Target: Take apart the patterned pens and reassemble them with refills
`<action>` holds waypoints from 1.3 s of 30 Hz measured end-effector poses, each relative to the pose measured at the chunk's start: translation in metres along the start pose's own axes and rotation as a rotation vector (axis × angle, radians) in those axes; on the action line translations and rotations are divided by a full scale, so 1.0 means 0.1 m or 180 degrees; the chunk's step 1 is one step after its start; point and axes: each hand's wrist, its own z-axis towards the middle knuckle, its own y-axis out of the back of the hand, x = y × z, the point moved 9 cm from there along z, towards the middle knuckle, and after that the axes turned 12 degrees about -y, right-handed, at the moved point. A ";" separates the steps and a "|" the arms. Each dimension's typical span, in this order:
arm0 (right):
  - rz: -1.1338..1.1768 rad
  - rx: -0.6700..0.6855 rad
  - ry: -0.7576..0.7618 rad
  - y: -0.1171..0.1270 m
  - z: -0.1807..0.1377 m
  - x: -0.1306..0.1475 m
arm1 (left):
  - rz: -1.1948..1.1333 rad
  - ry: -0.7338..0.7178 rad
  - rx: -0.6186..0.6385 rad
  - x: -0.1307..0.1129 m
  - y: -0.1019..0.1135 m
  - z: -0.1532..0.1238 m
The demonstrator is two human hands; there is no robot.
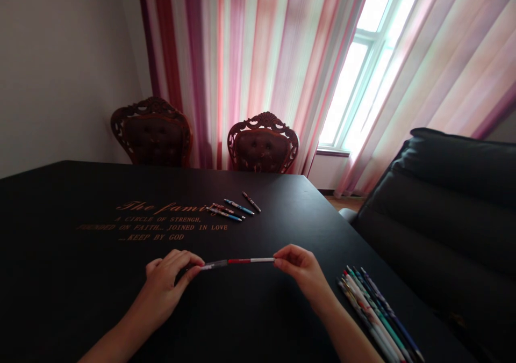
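A slim pen (239,261) with a clear greyish end, a red middle and a white end is held level just above the black table (226,320). My left hand (171,274) pinches its clear end between thumb and fingers. The white end is pinched in the fingertips of my right hand (300,269). Farther back on the table lie several patterned pens, among them a blue one (239,207) and a dark one (251,202) set a little apart. Whether the held pen's clear part is a cap or part of the barrel, I cannot tell.
A row of several pens (377,312) lies beside my right forearm, near the table's right edge. Gold lettering (161,227) is printed on the tabletop. Two carved chairs (151,135) stand behind the table, and a black leather seat (451,218) is on the right.
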 end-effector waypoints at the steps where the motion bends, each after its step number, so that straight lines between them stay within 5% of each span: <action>1: -0.0036 -0.0013 0.0003 0.00 0.00 0.00 | -0.0012 -0.0006 -0.0016 0.01 0.00 0.00; 25: -0.0291 -0.0085 0.0108 -0.03 -0.03 0.07 | 0.0145 -0.0121 0.0104 -0.13 0.01 -0.02; 39: -0.0072 0.0310 -0.0119 -0.36 -0.09 -0.05 | -0.1067 0.0159 0.0485 -0.30 -0.25 -0.07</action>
